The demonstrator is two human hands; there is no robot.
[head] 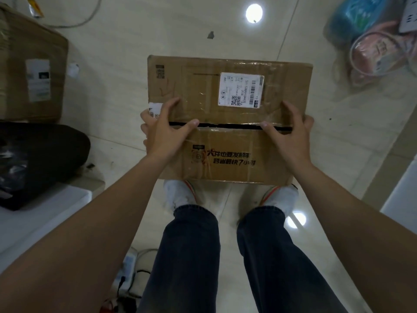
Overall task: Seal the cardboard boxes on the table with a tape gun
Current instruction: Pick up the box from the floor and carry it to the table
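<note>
A brown cardboard box (pixel 228 141) is held in the air above the floor, in front of my legs. A white shipping label sits on its far flap, and old clear tape wrinkles across the top. A dark gap runs along the middle seam between its two top flaps. My left hand (pixel 161 129) grips the box's left side, thumb on the seam. Over on the box's right side, my right hand (pixel 287 132) has its thumb on the seam as well. No tape gun is in view.
A second taped cardboard box (pixel 29 75) stands at the left. A black bag (pixel 33 161) lies on a white table (pixel 45 211) at lower left. Plastic-wrapped goods (pixel 372 41) lie at top right. A power strip and cables (pixel 128 274) sit on the floor by my feet.
</note>
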